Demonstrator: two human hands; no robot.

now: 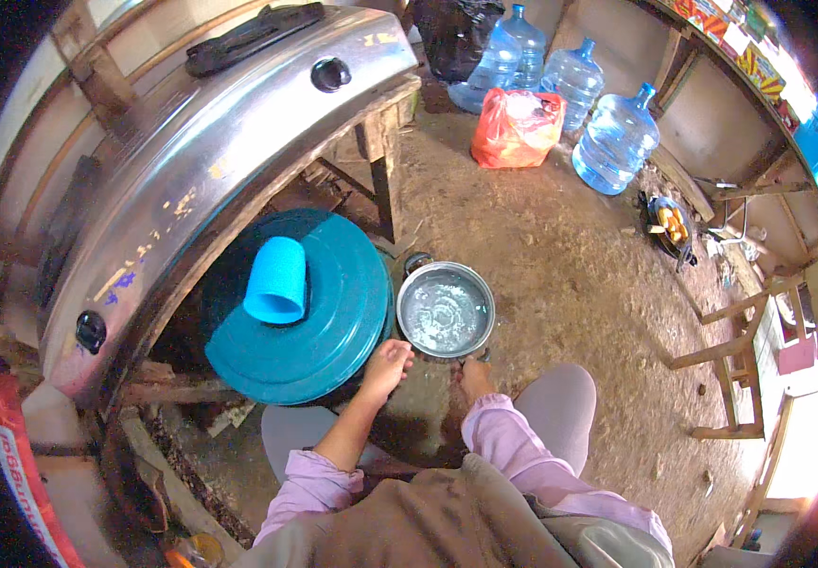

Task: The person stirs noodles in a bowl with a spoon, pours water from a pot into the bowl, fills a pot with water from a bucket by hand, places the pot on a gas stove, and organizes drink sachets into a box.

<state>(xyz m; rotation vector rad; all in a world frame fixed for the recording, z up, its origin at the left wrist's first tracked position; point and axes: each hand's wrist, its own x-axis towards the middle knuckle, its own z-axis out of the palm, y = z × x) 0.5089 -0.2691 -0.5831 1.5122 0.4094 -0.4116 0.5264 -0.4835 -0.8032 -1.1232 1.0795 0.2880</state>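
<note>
A metal cooking pot [446,309] with rippling water in it is in front of my knees, a dark loop handle on its far side. My right hand [476,376] is closed at the pot's near handle, which it mostly covers. My left hand [387,369] is by the pot's near-left edge with its fingers curled; whether it touches the rim is unclear. Just left of the pot is a large round teal plastic lid [341,298]. On this lid a light-blue plastic cup [277,279] lies on its side, its mouth towards me.
A wooden bench with a shiny metal top [238,142] curves along the left. Several large blue water bottles [616,142] and a red plastic bag [519,131] stand at the back. A wooden frame [735,348] is at the right, on the earthen floor [579,284].
</note>
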